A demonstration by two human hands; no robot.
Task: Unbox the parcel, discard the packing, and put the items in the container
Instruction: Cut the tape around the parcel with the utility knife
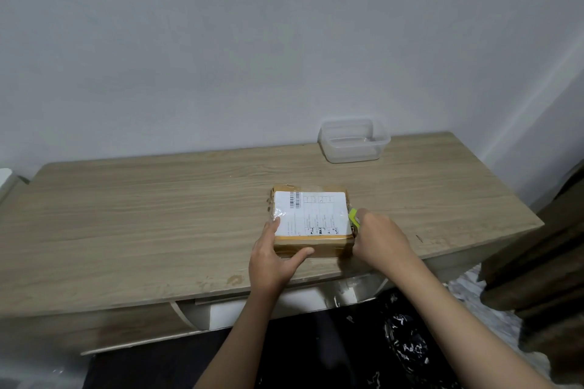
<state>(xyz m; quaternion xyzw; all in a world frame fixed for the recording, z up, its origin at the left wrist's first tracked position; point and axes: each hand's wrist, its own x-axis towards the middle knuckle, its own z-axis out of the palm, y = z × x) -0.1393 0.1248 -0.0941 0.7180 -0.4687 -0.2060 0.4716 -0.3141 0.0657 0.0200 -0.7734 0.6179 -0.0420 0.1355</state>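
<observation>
A small brown cardboard parcel point(311, 245) with a white shipping label lies near the front edge of the wooden table point(142, 215). My left hand point(275, 254) clasps its near left corner, fingers on the label and thumb along the front side. My right hand point(377, 238) is closed around a green cutter point(353, 216), whose tip rests against the parcel's right edge. An empty clear plastic container point(354, 139) stands at the back of the table, beyond the parcel and slightly right.
A pale wall rises right behind the table. A dark brown curtain point(543, 278) hangs to the right of the table. Under the table's front edge are white drawer fronts and a dark patterned fabric point(404, 347).
</observation>
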